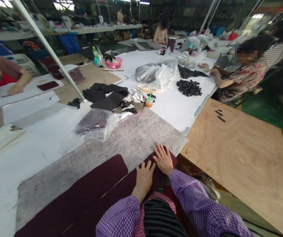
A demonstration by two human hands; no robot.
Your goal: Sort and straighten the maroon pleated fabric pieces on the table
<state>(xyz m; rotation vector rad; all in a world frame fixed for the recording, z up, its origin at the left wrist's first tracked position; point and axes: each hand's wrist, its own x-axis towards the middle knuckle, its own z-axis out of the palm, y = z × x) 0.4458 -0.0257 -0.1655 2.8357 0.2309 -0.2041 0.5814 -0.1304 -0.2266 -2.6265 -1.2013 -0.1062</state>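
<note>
Two long dark maroon pieces of sheet material lie side by side along the table's near edge, with a thin pale gap between them. My left hand (145, 177) rests with fingers spread on the nearer maroon piece (121, 197). Farther right, my right hand (163, 159) lies flat near the rounded end of that same piece, fingers apart. Neither hand grips anything. The other maroon piece (82, 187) sits just beyond, on a grey, scuffed board (141, 131). Part of the nearer piece is hidden under my left sleeve.
A clear plastic bag (94, 123) of maroon pieces lies ahead, near black scraps (109, 95) and a small orange pot (148, 103). To the right stands a wooden board (237, 154) with several black strips. People sit at the table's left, right and far end.
</note>
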